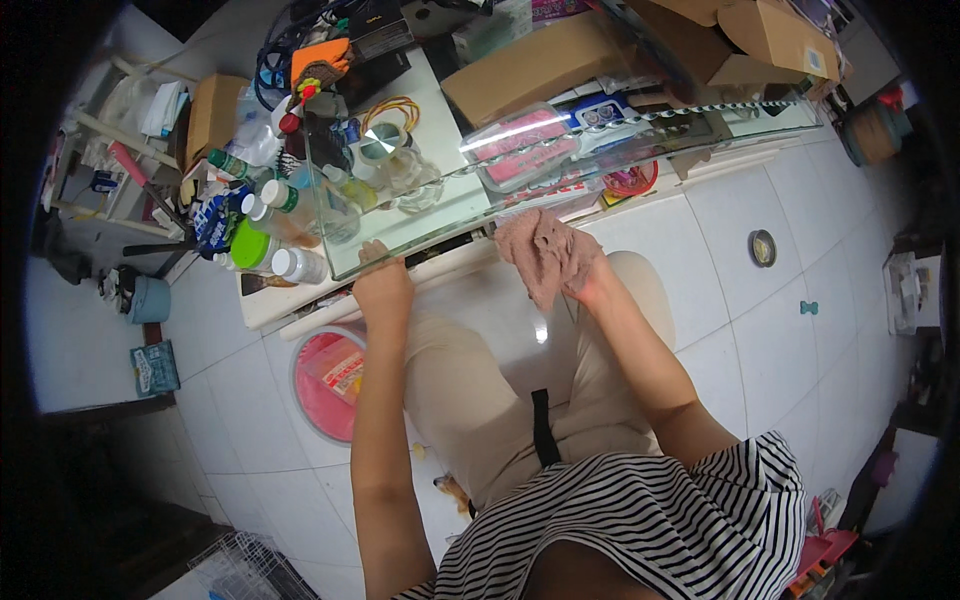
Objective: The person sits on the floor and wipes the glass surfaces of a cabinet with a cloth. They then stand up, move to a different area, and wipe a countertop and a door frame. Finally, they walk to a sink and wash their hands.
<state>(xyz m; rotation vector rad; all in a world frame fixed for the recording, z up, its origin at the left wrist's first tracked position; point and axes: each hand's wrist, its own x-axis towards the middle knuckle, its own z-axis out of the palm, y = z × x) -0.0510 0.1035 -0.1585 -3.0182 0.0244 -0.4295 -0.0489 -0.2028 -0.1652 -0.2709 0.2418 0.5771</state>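
Observation:
My left hand (382, 281) grips the near left corner of a long, clear glass panel (420, 236), which lies tilted across the cluttered table. A bead-like patterned strip runs along the panel. In my right hand (586, 281) is a crumpled, dusty-pink cloth (544, 251), held just off the panel's near edge. Part of my right hand is hidden by the cloth. Bottles, among them a white-capped bottle (300, 265), stand left of the panel's corner. Through the glass a pink plastic-covered pack (521, 146) shows.
A red round bin (326, 382) stands on the floor by my left forearm. Cardboard boxes (536, 67) crowd the table's far side. On the tiled floor to the right lie a small metal bowl (763, 248) and a teal bone-shaped toy (808, 307). A wire rack (251, 566) is at the lower left.

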